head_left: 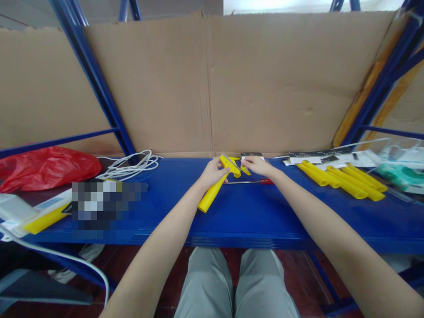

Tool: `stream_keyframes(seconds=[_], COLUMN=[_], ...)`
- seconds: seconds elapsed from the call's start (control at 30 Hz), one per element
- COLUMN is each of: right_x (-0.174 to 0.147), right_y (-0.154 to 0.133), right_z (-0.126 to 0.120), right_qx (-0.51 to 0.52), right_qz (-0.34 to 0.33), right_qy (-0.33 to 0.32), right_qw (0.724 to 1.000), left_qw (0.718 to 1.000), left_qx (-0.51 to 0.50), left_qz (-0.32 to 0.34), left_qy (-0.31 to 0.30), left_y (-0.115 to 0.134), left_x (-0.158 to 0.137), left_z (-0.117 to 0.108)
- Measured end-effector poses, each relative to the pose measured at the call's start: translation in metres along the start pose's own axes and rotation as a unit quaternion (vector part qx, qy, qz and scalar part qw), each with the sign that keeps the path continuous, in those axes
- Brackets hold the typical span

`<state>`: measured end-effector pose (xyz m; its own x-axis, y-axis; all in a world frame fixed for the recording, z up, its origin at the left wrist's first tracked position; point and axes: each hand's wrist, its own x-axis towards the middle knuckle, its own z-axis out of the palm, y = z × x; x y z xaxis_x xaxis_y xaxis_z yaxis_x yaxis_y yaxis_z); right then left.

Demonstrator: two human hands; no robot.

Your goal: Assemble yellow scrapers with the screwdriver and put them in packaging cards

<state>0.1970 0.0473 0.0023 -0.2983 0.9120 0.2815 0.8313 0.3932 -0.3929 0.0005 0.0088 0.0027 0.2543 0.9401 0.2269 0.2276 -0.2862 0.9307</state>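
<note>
My left hand [211, 173] is closed round a yellow tube [211, 196], which slants toward the bench's front edge. The tube's far end looks cut open or partly peeled. Close to that end, my right hand [257, 166] is pinched, but whatever lies between its fingertips is too small to make out. A loose yellow piece [245, 170] shows just beside the right fingertips. On the bench below the hands lies a thin metal rod with a red handle [266, 181], like a screwdriver. Behind the right hand is a small black-and-white packet [252, 156], partly hidden.
Several yellow tubes [346, 182] lie right on the blue bench [251, 216], before flat packages [331, 157]. A white cable [141, 165], red plastic bag [49, 165] and another yellow tube [46, 221] are left. Cardboard [258, 84] and blue posts [96, 84] stand behind.
</note>
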Motion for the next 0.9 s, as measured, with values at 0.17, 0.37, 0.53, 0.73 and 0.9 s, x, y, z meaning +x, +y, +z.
stream_keyframes(seconds=[0.17, 0.37, 0.53, 0.73, 0.9], right_x=[-0.002, -0.002, -0.002, -0.009, -0.016], right_y=[-0.008, -0.004, 0.003, 0.041, 0.08], right_z=[0.005, 0.007, -0.006, -0.035, -0.038], right_qx=[0.21, 0.241, 0.266, 0.274, 0.099], right_qz=[-0.039, -0.026, 0.055, 0.265, 0.341], right_qy=[-0.061, -0.034, 0.051, 0.199, 0.186], right_qw=[0.975, 0.97, 0.961, 0.903, 0.916], left_qw=[1.0, 0.998, 0.998, 0.999, 0.999], left_qx=[-0.018, -0.049, -0.05, -0.045, -0.031], left_qz=[-0.01, -0.006, -0.01, -0.028, -0.028], left_qy=[-0.023, -0.027, -0.02, -0.012, -0.004], left_y=[0.002, 0.0, 0.0, 0.004, 0.004], left_x=[-0.001, 0.0, 0.001, 0.0, -0.001], left_z=[-0.001, -0.002, -0.002, 0.0, 0.0])
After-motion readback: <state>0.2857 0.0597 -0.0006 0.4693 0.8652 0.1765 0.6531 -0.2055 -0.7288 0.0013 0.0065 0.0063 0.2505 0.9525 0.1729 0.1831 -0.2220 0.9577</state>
